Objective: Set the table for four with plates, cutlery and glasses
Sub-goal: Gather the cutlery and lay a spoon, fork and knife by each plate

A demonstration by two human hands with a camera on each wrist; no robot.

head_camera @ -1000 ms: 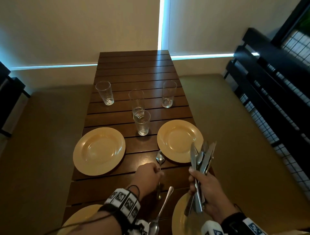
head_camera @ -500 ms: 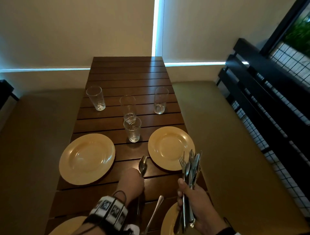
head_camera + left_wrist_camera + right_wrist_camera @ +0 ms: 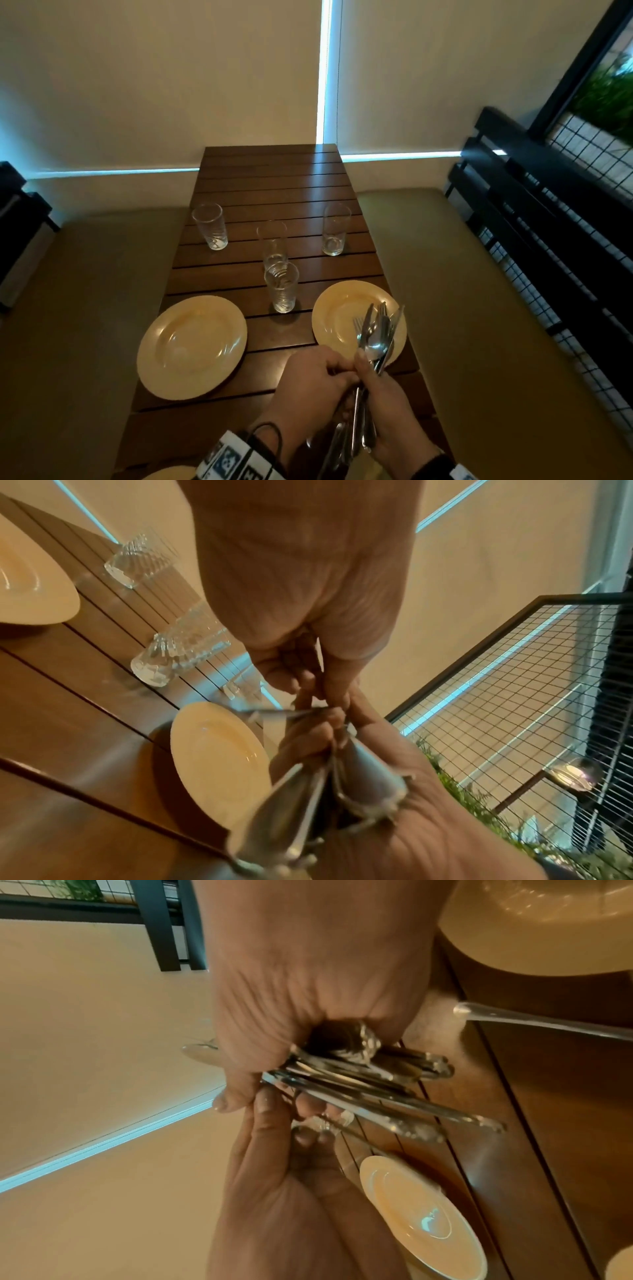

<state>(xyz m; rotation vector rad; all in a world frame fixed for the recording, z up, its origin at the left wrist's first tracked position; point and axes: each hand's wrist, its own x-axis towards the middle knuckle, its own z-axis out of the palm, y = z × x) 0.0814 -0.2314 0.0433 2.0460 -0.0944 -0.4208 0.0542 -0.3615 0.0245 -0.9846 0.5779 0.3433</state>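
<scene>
Right hand point(image 3: 387, 407): I have it wrapped round the cutlery bundle point(image 3: 376, 334), fist tight on the handles, tines and blades fanned upward over the near edge of the far right plate point(image 3: 335, 308).
Left hand point(image 3: 315, 383): my fingertips pinch into the same bundle, apparently picking out one piece; which piece, I cannot tell.
Spoon point(image 3: 534, 1022): lies on the table point(image 3: 274, 178) beside the near plate point(image 3: 548, 926).
Far left plate point(image 3: 191, 346): bare, no cutlery beside it.
Glasses: four stand beyond the plates, the nearest glass point(image 3: 281, 286) between them.
Risk: pulling one piece may drag its neighbours loose, since the handles are packed together; they could clatter onto the plate or strike the nearest glass.
</scene>
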